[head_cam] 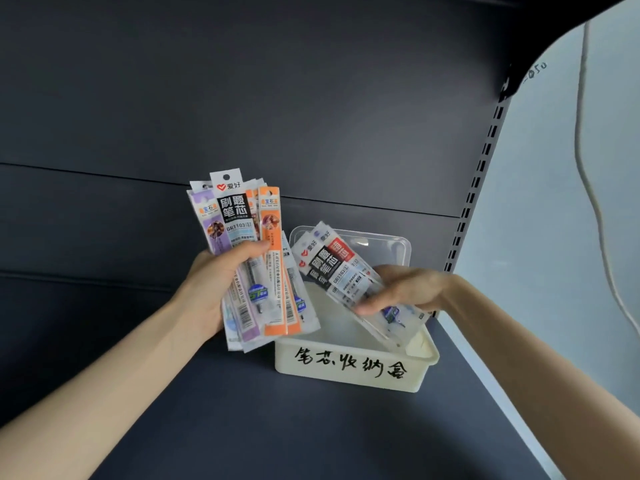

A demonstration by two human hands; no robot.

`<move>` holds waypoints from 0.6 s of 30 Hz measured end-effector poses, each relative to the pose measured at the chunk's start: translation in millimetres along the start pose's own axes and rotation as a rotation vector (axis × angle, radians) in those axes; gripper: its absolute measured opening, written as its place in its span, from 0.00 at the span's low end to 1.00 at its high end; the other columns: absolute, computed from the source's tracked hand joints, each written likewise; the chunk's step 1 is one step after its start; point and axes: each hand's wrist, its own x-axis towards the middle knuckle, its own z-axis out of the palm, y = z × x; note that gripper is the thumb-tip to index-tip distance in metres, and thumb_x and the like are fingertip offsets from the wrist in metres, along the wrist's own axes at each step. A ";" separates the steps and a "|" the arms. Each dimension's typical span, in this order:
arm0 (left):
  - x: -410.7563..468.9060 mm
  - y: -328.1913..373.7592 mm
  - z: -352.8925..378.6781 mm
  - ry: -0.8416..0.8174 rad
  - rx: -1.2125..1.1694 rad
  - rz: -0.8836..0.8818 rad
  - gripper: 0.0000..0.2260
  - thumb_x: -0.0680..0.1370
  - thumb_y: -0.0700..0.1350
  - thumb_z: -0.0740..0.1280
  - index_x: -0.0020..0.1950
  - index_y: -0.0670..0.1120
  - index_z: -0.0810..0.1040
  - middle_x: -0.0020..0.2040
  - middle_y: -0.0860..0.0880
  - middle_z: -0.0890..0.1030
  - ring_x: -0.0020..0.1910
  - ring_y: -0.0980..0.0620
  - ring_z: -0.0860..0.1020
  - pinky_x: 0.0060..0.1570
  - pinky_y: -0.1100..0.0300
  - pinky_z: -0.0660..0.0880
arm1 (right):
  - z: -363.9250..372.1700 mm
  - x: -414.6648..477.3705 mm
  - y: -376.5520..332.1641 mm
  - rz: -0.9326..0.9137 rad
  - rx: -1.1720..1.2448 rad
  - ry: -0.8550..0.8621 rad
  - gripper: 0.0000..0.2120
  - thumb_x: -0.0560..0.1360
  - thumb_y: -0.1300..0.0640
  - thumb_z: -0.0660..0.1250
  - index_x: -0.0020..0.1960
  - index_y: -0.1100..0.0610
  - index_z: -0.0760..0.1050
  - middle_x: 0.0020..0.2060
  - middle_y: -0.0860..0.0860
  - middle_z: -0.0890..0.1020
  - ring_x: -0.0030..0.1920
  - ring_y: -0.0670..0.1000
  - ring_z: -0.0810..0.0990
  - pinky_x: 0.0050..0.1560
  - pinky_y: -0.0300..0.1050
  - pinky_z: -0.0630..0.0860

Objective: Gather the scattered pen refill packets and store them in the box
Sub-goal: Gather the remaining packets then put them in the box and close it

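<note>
Left hand [211, 285] grips upright packets [235, 216]; right hand [405, 287] holds tilted packets [329, 261] over box [349, 368].

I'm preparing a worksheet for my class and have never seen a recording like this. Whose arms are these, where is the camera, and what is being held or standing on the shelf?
There is no machine here. A person wears one camera on the head, and it looks down at their own bare arms. The left hand grips a fan of refill packets, purple, black and orange, held upright. The right hand holds a smaller bunch tilted over the white box. The box has handwriting on its front and stands on the dark shelf. A clear plastic piece stands behind the box.
</note>
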 end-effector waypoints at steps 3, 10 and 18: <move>-1.0 -1.1 -5.8 0.008 0.033 -0.010 0.03 0.72 0.41 0.70 0.45 0.47 0.80 0.33 0.51 0.85 0.31 0.53 0.84 0.30 0.59 0.76 | 0.1 13.5 -4.6 0.111 -0.144 -0.139 0.18 0.70 0.58 0.74 0.58 0.53 0.74 0.55 0.54 0.82 0.57 0.55 0.81 0.60 0.53 0.77; -0.4 -6.2 -8.4 -0.058 0.030 -0.039 0.03 0.72 0.42 0.70 0.45 0.47 0.80 0.35 0.49 0.86 0.34 0.51 0.85 0.34 0.57 0.78 | 7.6 23.4 -10.3 0.209 -0.299 -0.258 0.10 0.72 0.59 0.72 0.51 0.50 0.76 0.46 0.44 0.83 0.48 0.44 0.82 0.48 0.33 0.76; -1.0 -6.2 -9.2 -0.073 0.036 -0.036 0.03 0.72 0.41 0.70 0.45 0.48 0.81 0.36 0.50 0.86 0.34 0.52 0.85 0.29 0.60 0.79 | 20.0 13.1 -7.7 0.151 -0.394 0.036 0.29 0.74 0.41 0.66 0.72 0.46 0.62 0.66 0.45 0.72 0.68 0.50 0.70 0.71 0.51 0.63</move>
